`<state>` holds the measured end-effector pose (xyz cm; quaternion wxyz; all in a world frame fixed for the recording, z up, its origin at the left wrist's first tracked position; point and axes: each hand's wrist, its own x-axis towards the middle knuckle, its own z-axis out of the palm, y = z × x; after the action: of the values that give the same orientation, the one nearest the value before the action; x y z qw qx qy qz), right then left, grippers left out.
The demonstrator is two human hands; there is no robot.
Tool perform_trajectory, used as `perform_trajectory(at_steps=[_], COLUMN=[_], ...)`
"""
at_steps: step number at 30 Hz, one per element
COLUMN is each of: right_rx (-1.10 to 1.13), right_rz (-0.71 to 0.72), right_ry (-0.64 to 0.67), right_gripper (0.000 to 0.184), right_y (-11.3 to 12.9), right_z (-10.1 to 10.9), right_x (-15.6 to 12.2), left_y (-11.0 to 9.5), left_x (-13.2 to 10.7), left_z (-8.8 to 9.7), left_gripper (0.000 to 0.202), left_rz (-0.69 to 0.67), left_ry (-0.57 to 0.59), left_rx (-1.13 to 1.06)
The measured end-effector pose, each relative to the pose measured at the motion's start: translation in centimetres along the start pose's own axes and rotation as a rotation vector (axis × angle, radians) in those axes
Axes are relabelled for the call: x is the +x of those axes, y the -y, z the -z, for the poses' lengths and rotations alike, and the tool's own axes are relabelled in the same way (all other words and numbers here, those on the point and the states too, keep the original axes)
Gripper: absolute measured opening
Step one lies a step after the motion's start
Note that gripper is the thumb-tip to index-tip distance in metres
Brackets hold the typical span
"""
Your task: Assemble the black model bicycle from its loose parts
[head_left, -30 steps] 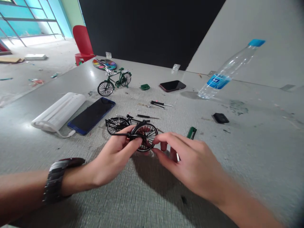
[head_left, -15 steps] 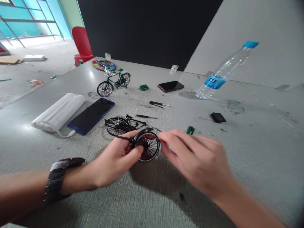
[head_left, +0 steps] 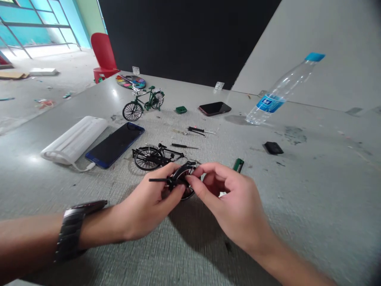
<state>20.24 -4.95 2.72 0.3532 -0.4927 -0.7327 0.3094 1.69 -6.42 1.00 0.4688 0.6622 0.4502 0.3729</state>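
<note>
Between my hands is a toy bicycle's front wheel (head_left: 188, 194), set in a black fork with a mudguard (head_left: 180, 170). My left hand (head_left: 149, 198) is closed round the fork, thumb in front, and a thin black stem sticks out to the left. My right hand (head_left: 229, 194) is closed on the wheel's right side, with thumb and fingers at the rim and spokes; the fingers hide part of the wheel. Just behind lies the black model bicycle frame (head_left: 166, 155) with its rear wheel. A small screwdriver (head_left: 181, 145) rests beyond it.
A green model bicycle (head_left: 144, 102) stands at the back left, near a paint palette (head_left: 131, 82). A white power bank (head_left: 76, 139) is cabled to a blue phone (head_left: 116, 145). Farther right are another phone (head_left: 214, 108), a tilted bottle (head_left: 276, 95) and a black square piece (head_left: 273, 147).
My right hand has moved left, from the wheel's outer edge onto its rim and spokes. The wheel and fork have turned slightly in my left hand, which keeps its hold.
</note>
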Motion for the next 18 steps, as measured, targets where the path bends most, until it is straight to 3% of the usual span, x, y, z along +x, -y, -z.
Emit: perform_trajectory(at_steps=[6, 11, 18], right_rx=[0.136, 0.189, 0.167], right_rz=[-0.124, -0.127, -0.148], right_ry=[0.042, 0.105, 0.061], right_gripper=[0.019, 0.018, 0.018], right_y=[0.17, 0.27, 0.72], right_z=[0.10, -0.18, -0.46], right_x=[0.03, -0.21, -0.30], left_y=[-0.35, -0.12, -0.27], left_x=[-0.48, -0.33, -0.40], left_z=[0.58, 0.71, 0.51], left_gripper=[0.011, 0.025, 0.014], left_rz=[-0.062, -0.035, -0.048], left_ry=[0.061, -0.022, -0.064], left_rx=[-0.027, 0.064, 0.094])
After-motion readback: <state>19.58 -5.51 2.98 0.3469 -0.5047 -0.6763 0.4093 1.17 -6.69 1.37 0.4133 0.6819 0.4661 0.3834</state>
